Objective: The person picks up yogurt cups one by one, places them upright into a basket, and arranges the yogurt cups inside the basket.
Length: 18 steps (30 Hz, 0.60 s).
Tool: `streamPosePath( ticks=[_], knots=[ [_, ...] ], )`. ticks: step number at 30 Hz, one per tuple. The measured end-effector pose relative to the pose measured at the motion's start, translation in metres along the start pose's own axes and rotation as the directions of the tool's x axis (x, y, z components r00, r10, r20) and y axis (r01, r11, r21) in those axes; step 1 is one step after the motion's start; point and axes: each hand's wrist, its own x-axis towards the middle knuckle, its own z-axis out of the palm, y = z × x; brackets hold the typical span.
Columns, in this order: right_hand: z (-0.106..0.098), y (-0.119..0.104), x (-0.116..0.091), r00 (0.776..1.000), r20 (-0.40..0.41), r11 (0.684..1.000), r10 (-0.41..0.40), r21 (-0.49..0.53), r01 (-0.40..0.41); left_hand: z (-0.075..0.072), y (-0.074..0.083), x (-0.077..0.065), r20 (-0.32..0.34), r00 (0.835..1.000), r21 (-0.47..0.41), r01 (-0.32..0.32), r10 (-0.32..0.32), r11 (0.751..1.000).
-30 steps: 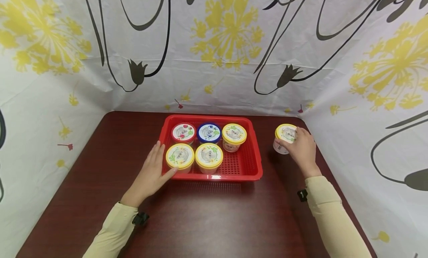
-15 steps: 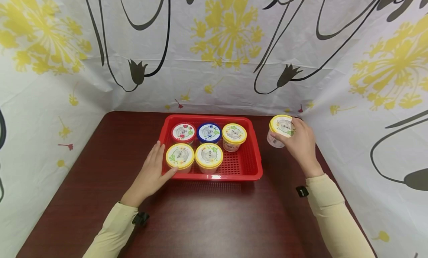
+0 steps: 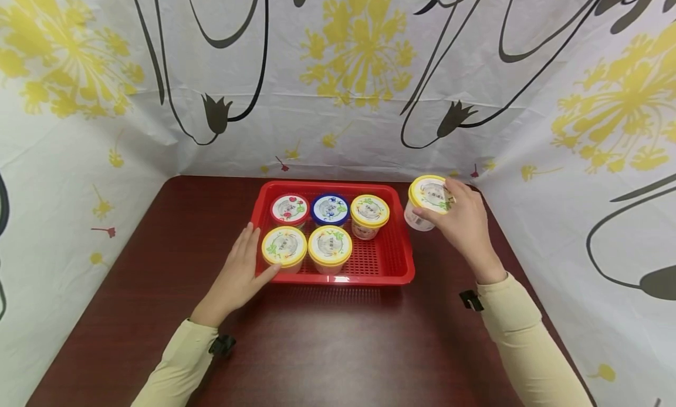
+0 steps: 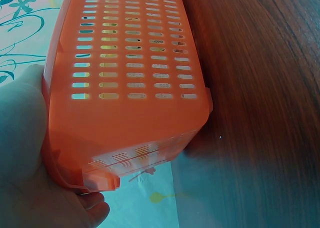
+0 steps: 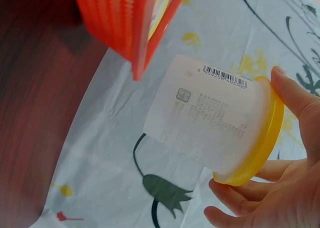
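My right hand point(image 3: 465, 228) grips a white tub point(image 5: 205, 115) by its yellow lid, raised above the table just right of the red plastic basket point(image 3: 382, 275). In the right wrist view thumb and fingers lie on opposite sides of the lid. My left hand point(image 3: 237, 275) rests on the basket's left rim with fingers straight. Inside the basket stand a red-lidded tub point(image 3: 290, 209), a blue-lidded tub point(image 3: 330, 209) and a yellow-lidded tub point(image 3: 370, 211) in the back row. Two more yellow-lidded tubs, a left one point(image 3: 284, 246) and a right one point(image 3: 330, 246), form the front row.
A dark wooden table point(image 3: 327, 348) carries the basket. Patterned white cloth point(image 3: 338, 137) hangs behind and along both sides. Within the basket, bare grid floor point(image 3: 365, 259) shows at the front right corner.
My right hand has lifted the tub off the table's right side and carried it left towards the basket. The left hand and the basket have stayed put.
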Motion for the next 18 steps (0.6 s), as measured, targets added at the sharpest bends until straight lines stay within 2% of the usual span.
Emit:
streamPosePath(
  ticks=[13,18],
  knots=[
    [0.019,-0.022,-0.008,0.993,0.037,0.993,-0.108,0.045,0.106,0.001,-0.002,0.001,-0.007,1.000,0.004,-0.004,0.004,1.000],
    [0.027,-0.027,-0.012,0.991,0.061,0.991,-0.119,0.074,0.114,0.002,-0.002,0.000,-0.006,1.000,0.006,-0.002,0.002,1.000]
  ],
)
